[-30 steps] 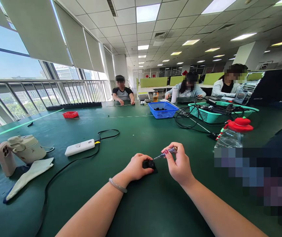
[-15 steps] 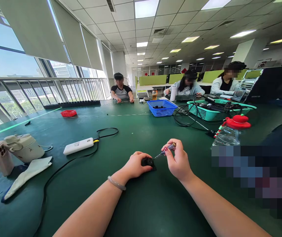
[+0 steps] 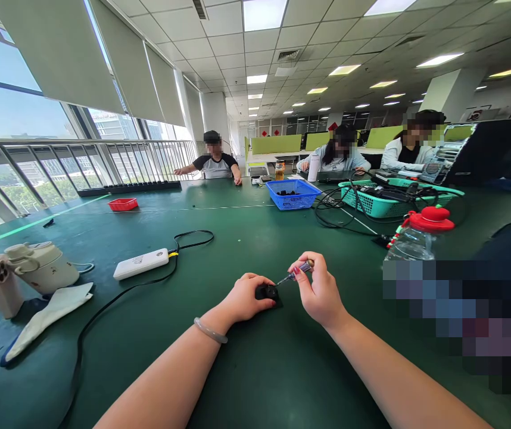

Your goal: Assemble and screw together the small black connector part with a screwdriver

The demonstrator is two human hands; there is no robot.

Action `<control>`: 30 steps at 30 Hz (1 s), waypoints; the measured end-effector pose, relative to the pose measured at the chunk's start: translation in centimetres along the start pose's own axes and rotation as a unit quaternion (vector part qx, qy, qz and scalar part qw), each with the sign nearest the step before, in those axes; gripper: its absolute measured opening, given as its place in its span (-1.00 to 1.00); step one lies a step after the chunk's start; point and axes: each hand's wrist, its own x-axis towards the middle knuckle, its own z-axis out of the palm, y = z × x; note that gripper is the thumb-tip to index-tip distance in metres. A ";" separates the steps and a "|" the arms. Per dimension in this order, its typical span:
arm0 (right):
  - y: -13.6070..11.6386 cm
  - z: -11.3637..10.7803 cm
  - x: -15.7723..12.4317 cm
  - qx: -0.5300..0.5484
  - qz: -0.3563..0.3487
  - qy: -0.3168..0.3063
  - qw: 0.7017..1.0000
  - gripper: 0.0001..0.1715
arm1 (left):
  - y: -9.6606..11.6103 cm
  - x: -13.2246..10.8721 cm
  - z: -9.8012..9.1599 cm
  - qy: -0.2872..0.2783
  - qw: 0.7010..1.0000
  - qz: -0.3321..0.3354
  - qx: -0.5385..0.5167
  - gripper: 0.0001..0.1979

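Observation:
On the green tabletop (image 3: 255, 369), my left hand (image 3: 249, 298) is closed around a small black part (image 3: 268, 292), with the thumb at its near side and the fingers over its far side. What kind of part it is, I cannot make out. A screwdriver (image 3: 298, 270) with a clear handle is pinched in my right hand (image 3: 320, 289). It slants down to the left, and its tip is at the upper right of the black part. Whether the tip touches the part is too small to tell.
Left of my hands lie a white power bank (image 3: 142, 264) with a black cable, a phone (image 3: 3, 286), and a cream bottle (image 3: 43, 267). Ahead stand a blue basket (image 3: 293, 202), a red tray (image 3: 122, 205) and a teal basket (image 3: 378, 207). A red-lidded bottle (image 3: 416, 241) stands right.
The screwdriver and my right hand have shifted slightly left, bringing the tip nearer the black part. My left hand keeps its hold. Across the table, a person has stretched one arm out sideways.

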 end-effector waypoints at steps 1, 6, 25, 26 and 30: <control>0.0 0.0 0.0 0.000 -0.004 -0.002 1.000 -0.89 | 0.0 0.0 0.0 0.000 1.000 0.001 0.001 -0.54; -0.4 0.3 -0.1 -0.033 -0.041 -0.015 0.999 -0.91 | -0.1 0.0 0.1 -0.006 1.000 0.006 0.002 -0.55; 3.6 0.2 1.2 0.164 0.254 0.043 0.952 -0.53 | -0.1 -0.1 0.0 -0.009 1.000 -0.012 -0.013 -0.55; 3.4 0.1 1.2 0.152 0.244 0.038 0.957 -0.56 | -0.1 -0.1 0.0 -0.010 1.000 -0.015 -0.013 -0.54; 1.3 0.1 0.7 0.071 0.154 0.002 0.986 -0.70 | -0.2 -0.1 0.0 -0.007 1.000 -0.025 -0.011 -0.53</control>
